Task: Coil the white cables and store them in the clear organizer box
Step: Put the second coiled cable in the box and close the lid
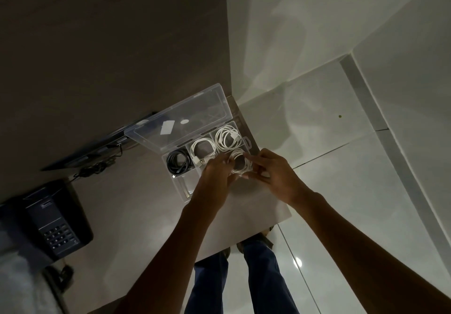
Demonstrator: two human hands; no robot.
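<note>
Both hands on one white coiled cable [238, 164], held over the near-right compartment of the clear organizer box [181, 186]. Left hand [216, 175] pinching coil's left side, right hand [271, 171] gripping right side, index finger stretched along the far edge of the loop. Narrow grip both sides, fingers closed on the cable, none spare. Likely two-handed hold to stop loops springing open before dropping in; thin round cord, smooth, springy looking.

Just beyond the grip: white coil [228, 138] with flat rectangular plug, in the far-right compartment. Left of that, second white coil [202, 151], plug end near the left hand's fingertips. Further left of the grip: black cable bundle [179, 162] in its own compartment. Near-left compartment beside the left wrist looks unfilled, partly hidden. Lid [180, 118] hinged open, leaning away from the grip, transparent hard plastic, small white sticker on it; hang tab on the box edge just beyond right hand.

Box on glossy pale table [136, 216], near its corner. Well left of grip: dark keypad phone [52, 221].

Judgement: last white cable nearly stored; needs lowering and release without uncoiling.
</note>
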